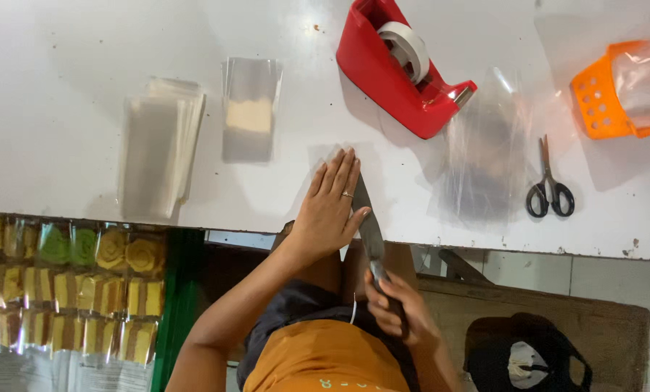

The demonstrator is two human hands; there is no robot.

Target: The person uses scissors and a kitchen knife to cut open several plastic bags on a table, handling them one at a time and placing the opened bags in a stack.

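Knife (368, 225): held by its handle in the right hand (396, 308), which is clenched around the grip just below the counter (63, 109) edge. The blade runs up and slightly leftward from that hand, crossing the edge of the counter and ending beside the fingers of the left hand (330, 210). Its long axis lies nearly parallel to the left forefinger, and the blade's flat touches or almost touches the thumb side of that hand; contact cannot be told for certain.

Left hand: open and flat, palm down, fingers together and pointing away from the body, pressing a clear plastic sheet (332, 156) against the counter. It grasps nothing. A ring shows on one finger. The sheet's outline is faint; it extends just beyond the fingertips. The left hand is the nearer of the two to the sheet; the right reaches it only through the blade.

Beyond the left hand: a clear bag with a pale block inside (249, 112), and further left a stack of clear bags (158, 149). Up and to the right of the blade: a red tape dispenser (397, 69), loose clear film (484, 156), black-handled scissors (550, 185) and an orange basket (619, 91), all well apart from both hands. Below the counter, left of the forearm, lie wrapped yellow and green cakes (71, 290).
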